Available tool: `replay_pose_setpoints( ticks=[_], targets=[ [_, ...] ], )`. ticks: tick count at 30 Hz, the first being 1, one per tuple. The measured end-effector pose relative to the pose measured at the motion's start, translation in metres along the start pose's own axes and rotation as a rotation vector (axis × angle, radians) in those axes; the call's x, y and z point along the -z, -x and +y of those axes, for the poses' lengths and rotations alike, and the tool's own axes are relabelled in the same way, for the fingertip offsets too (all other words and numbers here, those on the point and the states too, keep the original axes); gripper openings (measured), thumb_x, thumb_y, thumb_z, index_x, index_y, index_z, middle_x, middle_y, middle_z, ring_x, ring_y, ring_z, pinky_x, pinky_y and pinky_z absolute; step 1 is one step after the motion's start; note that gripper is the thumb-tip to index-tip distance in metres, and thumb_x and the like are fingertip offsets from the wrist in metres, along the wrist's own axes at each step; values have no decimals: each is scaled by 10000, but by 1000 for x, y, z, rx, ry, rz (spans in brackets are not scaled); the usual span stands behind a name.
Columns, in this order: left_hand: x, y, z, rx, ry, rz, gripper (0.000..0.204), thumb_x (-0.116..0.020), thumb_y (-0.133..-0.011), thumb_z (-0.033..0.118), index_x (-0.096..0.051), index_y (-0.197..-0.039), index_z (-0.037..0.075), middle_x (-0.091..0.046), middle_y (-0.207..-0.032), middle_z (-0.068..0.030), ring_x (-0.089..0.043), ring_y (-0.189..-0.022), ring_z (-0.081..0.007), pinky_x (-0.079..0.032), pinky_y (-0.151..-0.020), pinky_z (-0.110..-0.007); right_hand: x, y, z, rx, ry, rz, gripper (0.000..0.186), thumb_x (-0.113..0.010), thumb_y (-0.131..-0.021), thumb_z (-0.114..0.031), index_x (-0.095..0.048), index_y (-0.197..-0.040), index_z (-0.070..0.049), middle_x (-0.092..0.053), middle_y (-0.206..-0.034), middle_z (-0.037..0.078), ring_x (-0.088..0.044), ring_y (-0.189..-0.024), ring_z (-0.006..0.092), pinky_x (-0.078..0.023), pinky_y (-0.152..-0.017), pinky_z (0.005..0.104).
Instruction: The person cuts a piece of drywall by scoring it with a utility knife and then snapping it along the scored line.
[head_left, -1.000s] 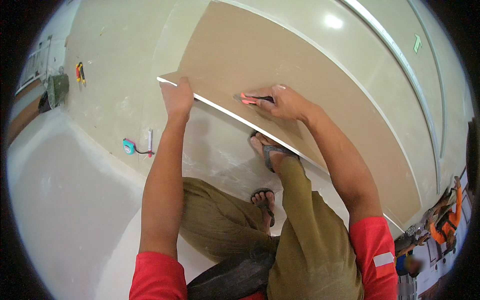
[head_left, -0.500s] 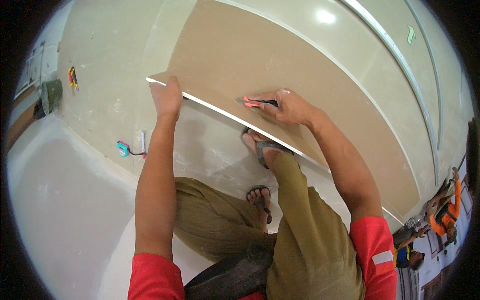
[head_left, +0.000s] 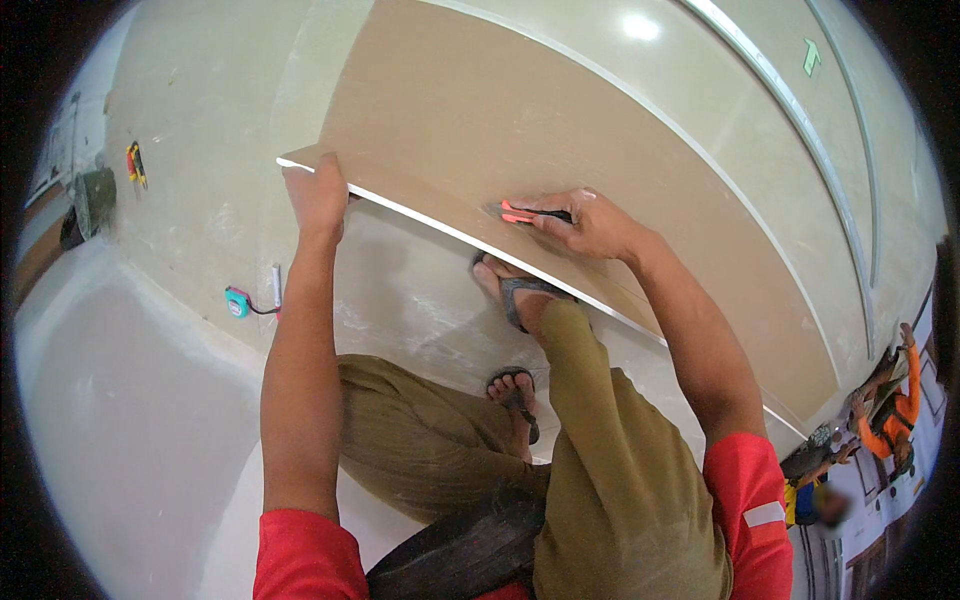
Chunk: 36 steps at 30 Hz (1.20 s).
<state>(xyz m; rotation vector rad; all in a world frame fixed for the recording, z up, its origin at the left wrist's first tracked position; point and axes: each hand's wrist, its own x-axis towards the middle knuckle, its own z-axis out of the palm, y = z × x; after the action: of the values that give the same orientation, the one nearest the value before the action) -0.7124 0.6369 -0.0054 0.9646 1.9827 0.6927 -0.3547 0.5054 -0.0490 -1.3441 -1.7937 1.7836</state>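
Note:
A large tan board with a white front edge lies across the upper middle, that edge raised over my feet. My left hand is closed round the edge at its left end, thumb on top. My right hand grips a red and black utility knife, its silver front end on the board's face near the white edge. My foot in a grey flip-flop is just below the board's edge. My other foot is on the pale floor further back.
A teal tape measure lies beside a white marker. Red-and-yellow tools and a green sack are at left. Metal strips lie beyond the board. Co-workers in orange and blue-yellow are at far right.
The view has shifted slightly, so the board and floor items appear further left. My right hand and knife have moved a little rightward and down along the board.

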Motion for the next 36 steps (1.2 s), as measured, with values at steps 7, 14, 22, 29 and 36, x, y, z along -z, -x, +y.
replay_pose_setpoints(
  ticks=[7, 14, 22, 29, 36],
  targets=[
    [0, 0, 1, 58, -12, 16, 387, -593, -955, 107, -476, -1265, -93, -647, -1155, -212, -693, -930, -283, -618, -640, -417, 8, 17, 0, -57, -67, -33, 387, -628, -1058, -187, -679, -1440, -150, -733, -1332, 170, -716, -1137, 333, -521, -1032, 391],
    [-3, 2, 6, 43, -20, -25, 412, -596, -960, 113, -502, -1288, -117, -660, -1160, -222, -716, -944, -300, -636, -673, -456, 9, 36, 10, -68, -69, -19, 404, -629, -1047, -230, -678, -1445, -185, -735, -1306, 183, -699, -1145, 378, -515, -1050, 423],
    [-4, 11, 16, 71, -30, -18, 393, -559, -964, 112, -539, -1262, -143, -674, -1126, -235, -723, -850, -291, -611, -590, -412, 6, 48, 16, -110, -13, -22, 384, -627, -1057, -199, -692, -1435, -195, -750, -1304, 163, -724, -1111, 330, -522, -1025, 397],
    [-4, 13, 20, 61, -52, -29, 392, -550, -963, 104, -550, -1254, -159, -679, -1121, -244, -739, -865, -299, -618, -592, -417, 9, 58, 15, -141, 23, -18, 403, -637, -1034, -252, -695, -1432, -225, -754, -1237, 192, -710, -1065, 354, -534, -982, 430],
    [2, 7, 11, 30, -6, -37, 367, -564, -963, 106, -540, -1226, -148, -670, -1128, -239, -724, -908, -301, -629, -623, -448, 19, 62, -37, -368, 121, 2, 406, -631, -1018, -282, -700, -1409, -194, -741, -1208, 231, -697, -1076, 413, -538, -973, 479]
  ],
)
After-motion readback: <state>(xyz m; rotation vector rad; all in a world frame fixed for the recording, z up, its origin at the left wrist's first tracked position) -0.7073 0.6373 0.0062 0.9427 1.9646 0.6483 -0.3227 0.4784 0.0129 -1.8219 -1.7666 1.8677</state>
